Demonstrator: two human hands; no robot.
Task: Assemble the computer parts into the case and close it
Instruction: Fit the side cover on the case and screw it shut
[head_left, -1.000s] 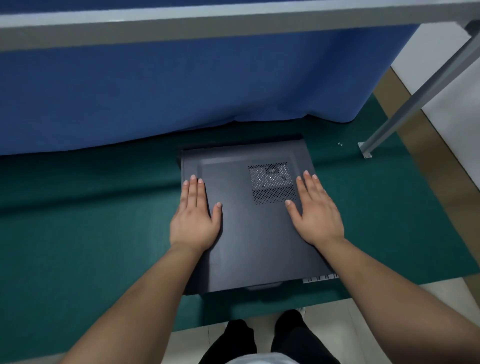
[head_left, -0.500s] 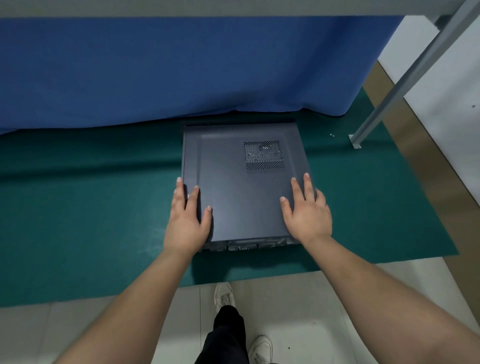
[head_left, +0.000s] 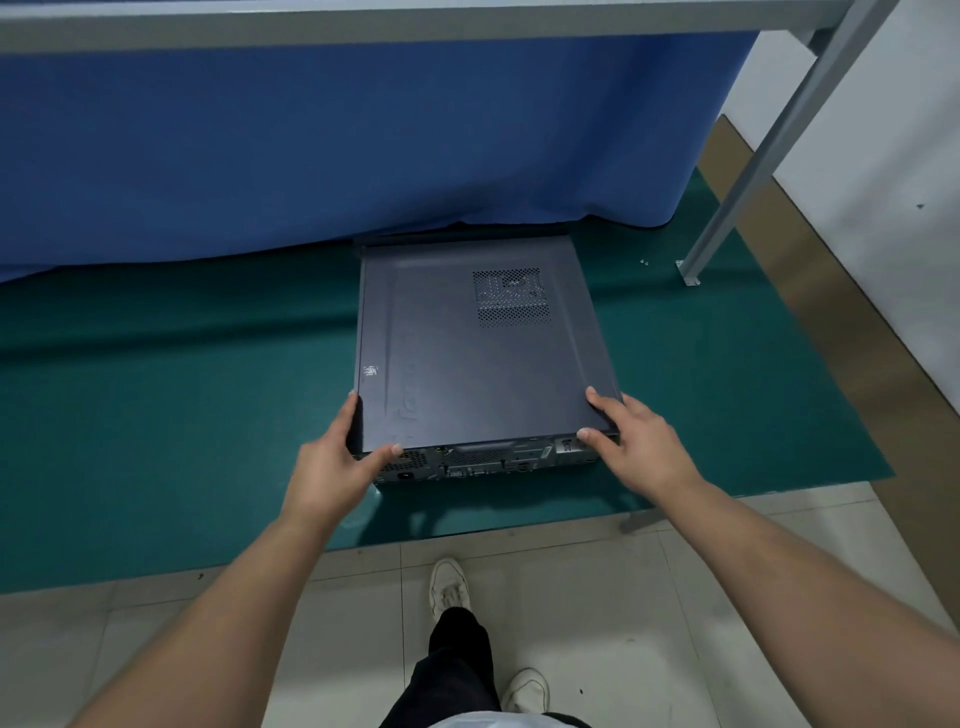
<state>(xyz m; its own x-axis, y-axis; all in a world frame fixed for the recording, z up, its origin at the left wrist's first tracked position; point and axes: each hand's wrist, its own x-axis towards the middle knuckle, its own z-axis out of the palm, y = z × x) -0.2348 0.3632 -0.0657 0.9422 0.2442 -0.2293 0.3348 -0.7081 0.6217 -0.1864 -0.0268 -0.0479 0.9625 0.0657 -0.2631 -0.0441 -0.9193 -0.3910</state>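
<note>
A dark grey computer case (head_left: 483, 364) lies flat on a green mat (head_left: 156, 415), its side panel on top with a perforated vent (head_left: 511, 297) near the far right. The rear port side (head_left: 483, 462) faces me. My left hand (head_left: 332, 462) grips the near left corner of the panel, thumb on the rear edge and fingers along the left side. At the near right corner my right hand (head_left: 634, 441) holds the panel, fingers on top and thumb at the rear edge.
A blue cloth (head_left: 363, 145) hangs from a table just behind the case. A grey metal table leg (head_left: 727, 208) stands on the mat at the right, with tiny screws (head_left: 644, 262) beside its foot. My feet (head_left: 449, 587) are on the tiled floor.
Both hands slid back from lying flat on the panel to gripping its near corners. The panel sits further toward the far end, and the rear ports show.
</note>
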